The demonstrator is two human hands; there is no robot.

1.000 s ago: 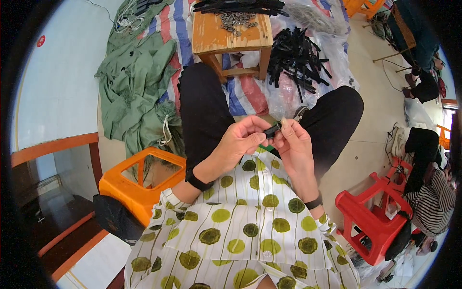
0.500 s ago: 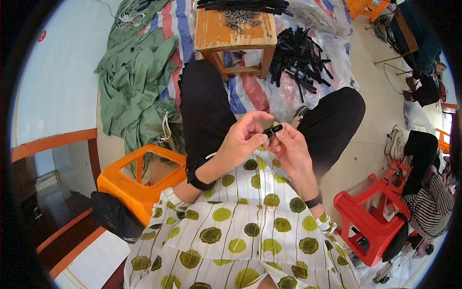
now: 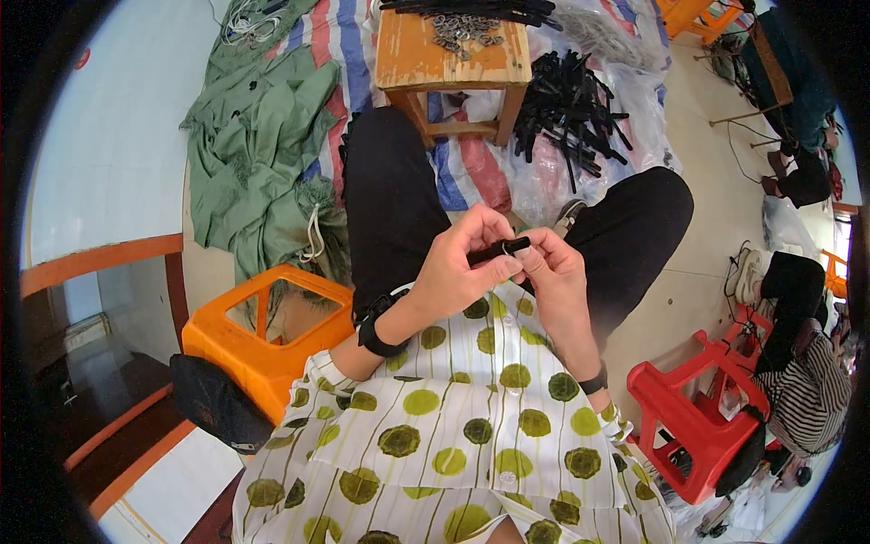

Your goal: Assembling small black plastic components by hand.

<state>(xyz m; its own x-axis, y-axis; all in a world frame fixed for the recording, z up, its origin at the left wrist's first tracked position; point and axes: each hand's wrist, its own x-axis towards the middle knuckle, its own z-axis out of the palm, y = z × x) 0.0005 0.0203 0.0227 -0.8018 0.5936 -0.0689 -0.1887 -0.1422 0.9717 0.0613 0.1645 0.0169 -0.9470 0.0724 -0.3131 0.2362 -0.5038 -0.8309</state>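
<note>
My left hand (image 3: 460, 265) and my right hand (image 3: 555, 274) meet over my lap, both pinching a short black strip (image 3: 497, 250) that lies level between the fingertips. The left thumb and forefinger hold its left end, the right fingers hold its right end. Black trousers cover my knees below the hands. A black watch sits on my left wrist and a dark band on my right wrist.
A small wooden stool (image 3: 453, 59) with a heap of small metal parts (image 3: 462, 29) stands ahead. A pile of black strips (image 3: 571, 109) lies on clear plastic to its right. Green cloth (image 3: 263, 154), an orange stool (image 3: 263, 340), a red stool (image 3: 693, 422), and a person in a striped top (image 3: 807, 399) surround me.
Both hands stay together on the black strip; the fingers have shifted slightly along it and the strip now lies more level.
</note>
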